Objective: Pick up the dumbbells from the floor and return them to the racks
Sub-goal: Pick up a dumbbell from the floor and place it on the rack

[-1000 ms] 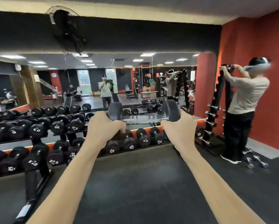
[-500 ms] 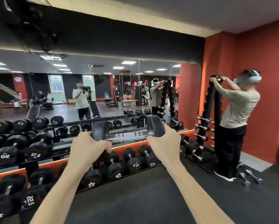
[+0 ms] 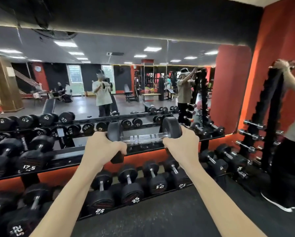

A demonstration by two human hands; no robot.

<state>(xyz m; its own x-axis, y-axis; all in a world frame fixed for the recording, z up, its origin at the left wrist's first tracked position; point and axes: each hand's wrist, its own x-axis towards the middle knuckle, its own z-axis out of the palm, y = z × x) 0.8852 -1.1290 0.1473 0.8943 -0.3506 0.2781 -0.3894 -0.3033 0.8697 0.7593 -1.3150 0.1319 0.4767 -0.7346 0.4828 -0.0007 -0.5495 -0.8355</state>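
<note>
I hold a black dumbbell (image 3: 143, 138) with a chrome handle level in front of me, one hand on each end. My left hand (image 3: 102, 149) grips its left head and my right hand (image 3: 181, 146) grips its right head. It hovers above the upper shelf of the long two-tier rack (image 3: 71, 159), over a bare stretch of that shelf. A 17.5 dumbbell (image 3: 32, 156) rests on the upper shelf to the left. On the lower shelf, directly below my hands, sit 25 (image 3: 131, 187) and 17.5 (image 3: 155, 178) dumbbells.
A wall mirror (image 3: 143, 86) runs behind the rack. At the right, a person (image 3: 290, 134) stands reaching up at a tall vertical rack (image 3: 269, 120) of chrome dumbbells. Black rubber floor (image 3: 160, 218) lies between me and the rack.
I have stepped closer to the rack and turned slightly right, so the shelves look larger and lower. The dumbbell stays held in both hands, now nearer the upper shelf.
</note>
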